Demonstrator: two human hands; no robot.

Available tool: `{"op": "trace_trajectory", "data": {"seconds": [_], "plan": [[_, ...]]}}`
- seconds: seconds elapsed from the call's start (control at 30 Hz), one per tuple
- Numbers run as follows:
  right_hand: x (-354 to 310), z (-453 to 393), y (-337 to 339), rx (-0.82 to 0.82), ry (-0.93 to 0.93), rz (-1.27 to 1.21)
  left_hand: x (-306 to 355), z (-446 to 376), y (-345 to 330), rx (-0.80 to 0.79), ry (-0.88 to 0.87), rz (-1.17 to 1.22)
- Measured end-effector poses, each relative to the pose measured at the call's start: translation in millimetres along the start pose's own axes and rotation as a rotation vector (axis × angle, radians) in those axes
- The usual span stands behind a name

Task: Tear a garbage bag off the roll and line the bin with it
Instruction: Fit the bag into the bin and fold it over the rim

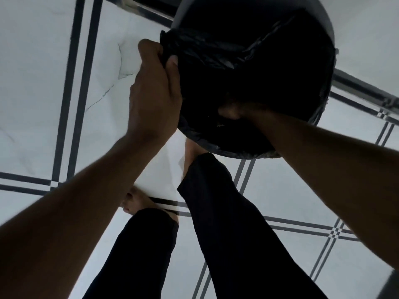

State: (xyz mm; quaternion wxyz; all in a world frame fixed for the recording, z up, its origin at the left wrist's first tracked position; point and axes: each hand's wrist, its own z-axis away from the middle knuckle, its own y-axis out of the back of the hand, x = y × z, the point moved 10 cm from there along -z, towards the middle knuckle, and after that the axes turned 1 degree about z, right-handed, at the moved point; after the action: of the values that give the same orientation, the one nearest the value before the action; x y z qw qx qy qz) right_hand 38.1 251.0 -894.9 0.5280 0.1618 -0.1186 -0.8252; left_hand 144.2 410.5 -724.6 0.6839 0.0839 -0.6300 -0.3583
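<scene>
Tiled floor [32, 83] around lined bin [328, 24]

A white tiled floor [38, 83] with dark double lines is seen. Black trouser legs [226, 223] and bare feet [133, 201] are seen on it.

- a home, by the look of it; white marble-look floor tiles [32, 83] with dark border lines
- bare feet [133, 201] on the floor; a bag-lined bin [248, 83]
</scene>
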Motion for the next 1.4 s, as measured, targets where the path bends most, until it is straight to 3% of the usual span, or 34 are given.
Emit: {"op": "trace_trajectory", "data": {"seconds": [0.23,0.3,0.43,0.53,0.63,0.83,0.97,1.1,1.23,1.4], "plan": [[21.6,88.4,56.5,0.245,0.003,-0.247,-4.7,5.0,8.4,-0.129,0.255,0.037],[24.3,115.8,84.9,0.453,0.056,-0.341,2.1,7.2,23.8,-0.048,0.272,0.053],[34.0,182.3,140.4,0.968,0.089,-0.492,45.1,-1.5,61.7,0.136,0.123,0.047],[38.8,205.7,159.9,1.115,0.057,-0.461,73.8,-13.3,41.1,-0.043,-0.038,-0.213],[49.9,196.9,173.5,1.125,-0.013,-0.419,82.9,-22.2,17.0,-0.194,-0.101,-0.307],[23.8,184.7,175.9,1.118,0.035,-0.066,91.1,-45.0,-2.6,-0.284,-0.223,-0.419],[15.6,180.4,178.6,1.121,0.109,-0.057,91.1,-60.6,-2.1,-0.283,-0.298,-0.424],[32.0,182.5,185.9,1.161,0.051,-0.187,101.9,-80.1,6.9,-0.237,-0.425,-0.408],[44.3,192.4,186.0,1.235,0.019,-0.269,82.8,-105.4,12.7,-0.212,-0.148,-0.106],[90.2,198.3,176.4,1.258,-0.21,-0.394,60.9,-121.3,12.1,-0.069,0.099,-0.015]]}}
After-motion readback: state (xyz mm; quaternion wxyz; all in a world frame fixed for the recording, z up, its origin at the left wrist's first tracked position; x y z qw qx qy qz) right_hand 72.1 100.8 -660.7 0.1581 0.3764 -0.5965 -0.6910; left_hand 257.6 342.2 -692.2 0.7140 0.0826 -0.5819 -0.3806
